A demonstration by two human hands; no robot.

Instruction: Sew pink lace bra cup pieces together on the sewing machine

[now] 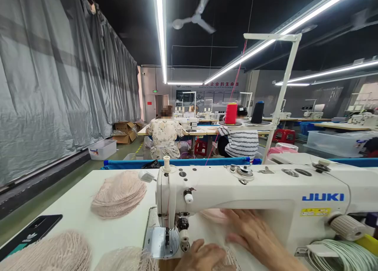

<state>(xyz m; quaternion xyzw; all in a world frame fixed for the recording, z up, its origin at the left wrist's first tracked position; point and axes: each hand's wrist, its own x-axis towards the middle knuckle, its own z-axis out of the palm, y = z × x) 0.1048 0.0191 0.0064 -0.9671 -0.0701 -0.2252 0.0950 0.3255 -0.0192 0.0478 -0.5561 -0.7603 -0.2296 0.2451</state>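
Note:
My left hand is low in the view, just right of the presser foot of a white sewing machine. Its fingers lie bent loosely over the work surface, slightly blurred. My right hand reaches in beneath the machine's arm with fingers stretched out. The fingertips touch a pale pink cup-shaped piece, partly hidden behind the machine arm. Beside my hands lies a pale stringy-textured piece, mostly covered by them. Nothing shows under the needle, though fine detail there is hard to make out.
Pink stringy pieces rest left of the machine, with a larger pile near the front edge beside a dark phone-like item. A thread stand carries red and black cones. Other people sit at machines ahead.

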